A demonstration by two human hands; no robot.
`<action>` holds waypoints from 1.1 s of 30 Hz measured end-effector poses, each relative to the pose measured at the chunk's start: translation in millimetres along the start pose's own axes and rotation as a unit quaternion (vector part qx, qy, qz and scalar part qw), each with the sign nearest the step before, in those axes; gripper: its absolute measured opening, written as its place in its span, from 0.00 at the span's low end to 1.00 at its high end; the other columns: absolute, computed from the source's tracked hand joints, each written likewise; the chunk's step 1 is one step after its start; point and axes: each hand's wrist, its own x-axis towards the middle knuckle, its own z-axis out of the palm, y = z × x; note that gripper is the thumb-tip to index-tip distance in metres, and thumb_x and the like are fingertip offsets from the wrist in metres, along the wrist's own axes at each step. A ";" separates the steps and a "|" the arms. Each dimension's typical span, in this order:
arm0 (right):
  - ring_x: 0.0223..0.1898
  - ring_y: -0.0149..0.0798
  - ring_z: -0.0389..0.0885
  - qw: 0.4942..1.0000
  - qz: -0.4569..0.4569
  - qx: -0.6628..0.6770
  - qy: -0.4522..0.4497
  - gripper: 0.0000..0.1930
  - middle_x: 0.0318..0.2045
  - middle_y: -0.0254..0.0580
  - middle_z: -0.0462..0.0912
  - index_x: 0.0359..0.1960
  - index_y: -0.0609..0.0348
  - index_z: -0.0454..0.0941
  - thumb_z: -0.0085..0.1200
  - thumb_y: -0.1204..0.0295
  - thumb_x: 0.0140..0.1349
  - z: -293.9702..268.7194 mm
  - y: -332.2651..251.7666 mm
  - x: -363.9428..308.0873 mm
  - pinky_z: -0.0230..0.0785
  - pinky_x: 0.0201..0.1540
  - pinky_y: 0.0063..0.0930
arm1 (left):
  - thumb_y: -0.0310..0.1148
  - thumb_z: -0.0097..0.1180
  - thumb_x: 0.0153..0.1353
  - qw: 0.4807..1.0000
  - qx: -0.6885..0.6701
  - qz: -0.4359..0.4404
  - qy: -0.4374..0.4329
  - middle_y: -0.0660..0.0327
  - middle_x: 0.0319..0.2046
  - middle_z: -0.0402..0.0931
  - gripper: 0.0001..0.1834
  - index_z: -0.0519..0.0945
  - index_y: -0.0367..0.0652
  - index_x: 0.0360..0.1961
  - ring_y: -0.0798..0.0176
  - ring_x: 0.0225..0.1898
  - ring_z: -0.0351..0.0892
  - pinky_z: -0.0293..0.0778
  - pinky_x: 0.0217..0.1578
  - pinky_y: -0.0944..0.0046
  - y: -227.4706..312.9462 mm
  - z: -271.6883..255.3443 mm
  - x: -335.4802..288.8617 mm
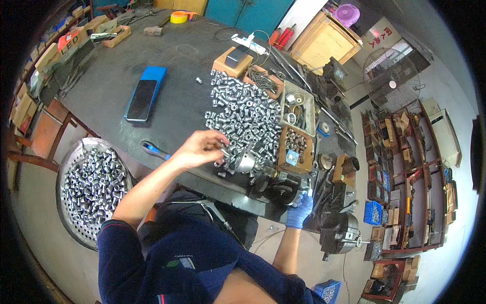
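Observation:
My bare left hand (202,147) is pinched beside the round silver chuck (245,161) of a small bench machine. A small metal bushing (226,152) shows at its fingertips. My right hand (299,209), in a blue glove, is closed around the far-right end of the same machine (276,185); the part it grips is mostly hidden by the fingers. Behind the chuck spreads a large heap of shiny metal bushings (245,114) on the dark workbench (177,96). More bushings (96,187) fill a perforated metal basin (63,213) at lower left.
A phone (142,101) rests on a blue case; a blue-handled tool (155,150) lies at the near edge. Parts boxes (295,157) and a tray of rings (298,109) flank the heap. A bench vise (340,233) stands at right, before shelves (405,187) and a fan (392,83).

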 end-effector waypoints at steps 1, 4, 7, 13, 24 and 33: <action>0.11 0.20 0.64 1.000 0.000 0.001 0.011 0.12 0.15 0.28 0.71 0.27 0.55 0.71 0.51 0.60 0.58 1.1 0.1 -0.4 0.51 0.09 0.11 | 0.21 0.53 0.51 0.999 0.008 0.038 -0.015 0.59 0.25 0.74 0.12 0.72 0.32 0.39 0.69 0.28 0.76 0.72 0.31 0.71 3.0 7.7 0.7; 0.11 0.20 0.64 1.000 0.000 0.010 0.018 0.12 0.15 0.29 0.71 0.28 0.57 0.72 0.50 0.61 0.59 1.8 -1.3 -2.2 0.52 0.09 0.11 | 0.20 0.55 0.53 0.999 -0.018 0.017 -0.032 0.58 0.30 0.77 0.10 0.74 0.31 0.38 0.67 0.33 0.77 0.72 0.36 0.69 2.8 17.5 3.5; 0.10 0.21 0.63 1.000 0.002 0.014 -0.026 0.14 0.13 0.30 0.71 0.29 0.60 0.74 0.50 0.61 0.59 -1.1 -2.5 -3.8 0.52 0.09 0.12 | 0.19 0.53 0.53 0.999 -0.037 -0.008 -0.026 0.58 0.28 0.76 0.09 0.74 0.29 0.37 0.67 0.30 0.78 0.73 0.33 0.71 -1.0 15.5 5.6; 0.08 0.22 0.62 0.999 -0.028 -0.023 -0.022 0.16 0.10 0.32 0.70 0.29 0.64 0.75 0.49 0.60 0.59 -1.3 -8.3 -18.5 0.52 0.09 0.13 | 0.17 0.54 0.51 0.997 -0.017 -0.032 -0.070 0.58 0.28 0.77 0.11 0.75 0.30 0.37 0.69 0.30 0.77 0.73 0.34 0.71 6.0 12.3 11.1; 0.06 0.23 0.51 0.982 -0.028 0.068 -0.176 0.25 0.08 0.31 0.62 0.27 0.65 0.75 0.39 0.52 0.62 60.4 -77.5 -0.5 0.45 0.07 0.15 | 0.17 0.57 0.46 0.985 0.156 0.051 -0.060 0.60 0.31 0.78 0.14 0.76 0.34 0.37 0.69 0.35 0.76 0.71 0.40 0.68 11.9 17.6 7.3; 0.08 0.26 0.57 0.993 0.029 0.046 -0.101 0.23 0.09 0.32 0.66 0.25 0.60 0.75 0.43 0.50 0.60 14.5 -19.9 94.9 0.52 0.10 0.17 | 0.19 0.60 0.44 0.983 0.171 0.056 -0.037 0.59 0.31 0.78 0.14 0.76 0.34 0.35 0.70 0.35 0.76 0.71 0.39 0.68 17.6 22.4 8.8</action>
